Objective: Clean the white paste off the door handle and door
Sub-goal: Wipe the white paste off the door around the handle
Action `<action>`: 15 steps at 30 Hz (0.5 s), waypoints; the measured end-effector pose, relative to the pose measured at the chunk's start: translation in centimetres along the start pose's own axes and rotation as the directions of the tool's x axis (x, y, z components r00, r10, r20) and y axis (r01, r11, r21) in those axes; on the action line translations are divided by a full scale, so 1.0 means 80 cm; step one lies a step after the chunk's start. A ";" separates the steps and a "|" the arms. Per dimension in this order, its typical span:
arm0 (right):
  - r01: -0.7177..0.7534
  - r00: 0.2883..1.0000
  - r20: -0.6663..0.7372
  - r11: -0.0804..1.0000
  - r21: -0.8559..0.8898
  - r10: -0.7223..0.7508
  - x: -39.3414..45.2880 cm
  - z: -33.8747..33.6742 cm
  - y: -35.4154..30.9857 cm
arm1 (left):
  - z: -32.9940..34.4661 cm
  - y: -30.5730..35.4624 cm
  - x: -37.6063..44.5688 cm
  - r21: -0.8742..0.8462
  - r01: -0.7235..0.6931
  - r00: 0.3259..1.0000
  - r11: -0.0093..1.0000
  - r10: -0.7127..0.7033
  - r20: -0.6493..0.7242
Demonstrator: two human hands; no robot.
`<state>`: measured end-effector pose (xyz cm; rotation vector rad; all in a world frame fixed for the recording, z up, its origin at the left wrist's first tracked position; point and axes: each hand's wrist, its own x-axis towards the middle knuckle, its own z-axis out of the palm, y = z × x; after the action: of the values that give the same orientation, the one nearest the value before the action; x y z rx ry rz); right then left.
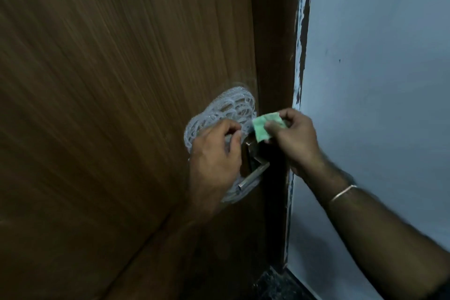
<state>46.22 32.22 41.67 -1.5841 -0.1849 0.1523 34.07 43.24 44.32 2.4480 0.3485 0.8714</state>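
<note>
White paste [224, 107] lies in looping swirls on the brown wooden door [109, 105], around the metal lever handle [253, 175]. More paste shows below the lever's tip. My right hand [292, 139] pinches a small green cloth [264, 129] just above the handle's base, a little off the door. My left hand [216, 153] sits over the paste to the left of the handle, fingers curled, fingertips close to the cloth's left edge. Blur hides whether they hold anything.
A dark brown door frame [275, 44] runs beside the door's edge, with chipped white paint along its border. A pale wall [377, 80] fills the right side. A dark speckled floor [275, 285] shows at the bottom. A metal bangle [343, 192] circles my right wrist.
</note>
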 end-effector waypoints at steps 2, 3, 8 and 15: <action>0.323 0.924 -0.126 0.915 -0.242 -0.360 0.008 0.004 -0.022 | -0.028 0.001 0.006 0.185 -0.210 0.962 0.960 0.237 -0.138; 0.453 0.840 -0.158 0.831 -0.323 -0.519 0.010 0.008 -0.031 | -0.042 -0.001 0.010 0.263 -0.255 0.931 0.931 0.310 -0.194; 0.635 0.592 -0.183 0.594 -0.493 -0.785 0.023 0.035 -0.052 | -0.089 -0.022 0.030 0.563 -0.216 0.816 0.797 0.464 -0.345; 0.715 0.652 0.038 0.598 -0.363 -0.757 0.021 0.066 -0.023 | -0.097 -0.049 0.025 0.657 -0.131 0.865 0.742 0.409 -0.290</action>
<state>46.68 37.75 43.41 -1.7322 -0.8049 -0.6772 30.31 50.26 48.37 2.9467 0.4901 1.6552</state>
